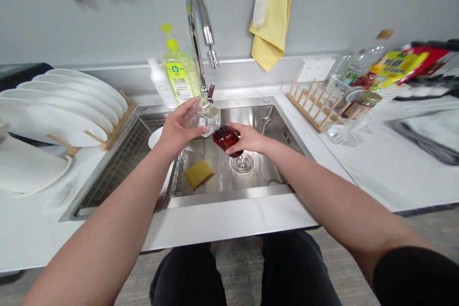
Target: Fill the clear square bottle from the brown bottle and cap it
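**Glass and red bottle meet over the basin**

The steel sink (pixel 283 136) fills the middle of the view. The tap (pixel 198 24) arches over its back edge, and a rack of white plates (pixel 64 100) stands on the counter to the left. Both hands hang above the basin, just behind the drain (pixel 242 162).

The left hand (pixel 177 129) is closed round a clear glass (pixel 207 117) that lies tilted on its side, fingers over the top and thumb underneath. The right hand (pixel 249 137) is clasped round a small dark red bottle (pixel 225 137), gripping its body from the right. The bottle touches the lower edge of the glass. I cannot tell whether the bottle is capped.

The work seems best done low and centred over the drain, so that drips fall into the basin and not onto the counter. The glass wants a firm, even hold, since wet glass slips, and the two pieces should meet gently and well clear of the spout. A yellow sponge (pixel 198 173) lies on the sink floor below the glass.
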{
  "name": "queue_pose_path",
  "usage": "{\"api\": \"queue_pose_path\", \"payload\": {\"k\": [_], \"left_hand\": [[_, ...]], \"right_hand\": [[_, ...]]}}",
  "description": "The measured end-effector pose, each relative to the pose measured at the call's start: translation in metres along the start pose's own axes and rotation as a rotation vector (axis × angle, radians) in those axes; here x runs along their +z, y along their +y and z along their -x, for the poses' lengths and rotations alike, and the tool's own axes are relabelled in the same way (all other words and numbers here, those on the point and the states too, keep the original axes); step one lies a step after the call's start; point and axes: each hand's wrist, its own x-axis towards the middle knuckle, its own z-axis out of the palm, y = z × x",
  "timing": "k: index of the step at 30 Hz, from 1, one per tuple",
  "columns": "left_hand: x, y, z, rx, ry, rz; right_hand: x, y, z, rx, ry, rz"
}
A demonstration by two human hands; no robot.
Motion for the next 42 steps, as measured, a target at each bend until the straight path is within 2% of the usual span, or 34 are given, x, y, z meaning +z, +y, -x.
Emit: {"api": "queue_pose_path", "payload": {"k": [9, 16, 24, 33, 42], "left_hand": [[-0.004, -0.006, 0.000, 0.020, 0.000, 0.014], [-0.001, 0.003, 0.001, 0.029, 0.021, 0.063], [-0.002, 0.006, 0.002, 0.050, 0.019, 0.006], [-0.004, 0.003, 0.002, 0.082, -0.009, -0.028], [0.000, 0.009, 0.003, 0.082, -0.008, -0.036]], "right_hand": [[0.005, 0.002, -0.002, -0.011, 0.018, -0.022], [0.015, 0.003, -0.002, -0.015, 0.021, -0.104], [0.023, 0.005, -0.004, -0.033, 0.017, -0.132], [0.025, 0.003, -0.002, -0.025, 0.005, -0.101], [0.026, 0.003, -0.001, -0.013, 0.005, -0.084]]}}
